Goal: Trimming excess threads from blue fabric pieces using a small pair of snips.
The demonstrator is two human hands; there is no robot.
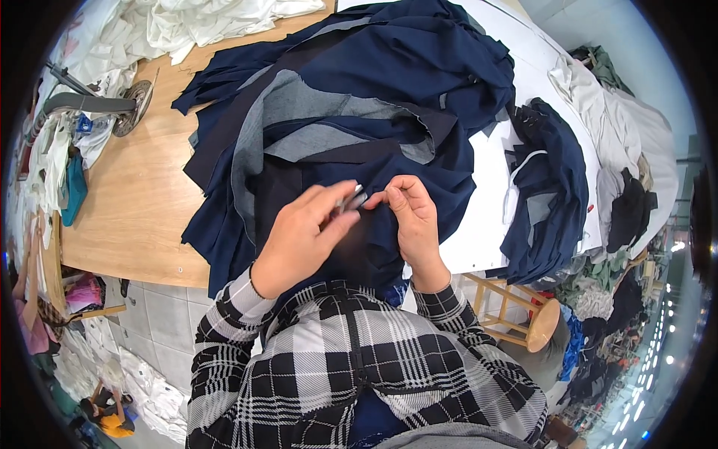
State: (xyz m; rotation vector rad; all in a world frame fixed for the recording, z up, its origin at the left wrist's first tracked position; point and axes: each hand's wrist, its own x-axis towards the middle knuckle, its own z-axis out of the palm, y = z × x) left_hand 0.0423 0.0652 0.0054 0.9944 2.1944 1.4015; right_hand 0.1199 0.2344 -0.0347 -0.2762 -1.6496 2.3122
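Navy garments point(419, 56) with grey lining lie heaped on the table before me. My left hand point(303, 232) is curled around a small shiny metal tool point(354, 198) that looks like thread snips, smeared by motion. Just to its right, my right hand point(415, 224) has thumb and forefinger pinched together, over the near part of the navy cloth. Whatever sits in that pinch is too small to make out. The tool's tip is close to the right fingertips; I cannot tell whether they touch.
White cloth point(217, 22) is piled at the far left of the wooden tabletop point(142, 194). Another navy garment point(550, 202) lies on the white surface at right. A wooden stool point(542, 325) stands below the right edge. Other people are at the far left.
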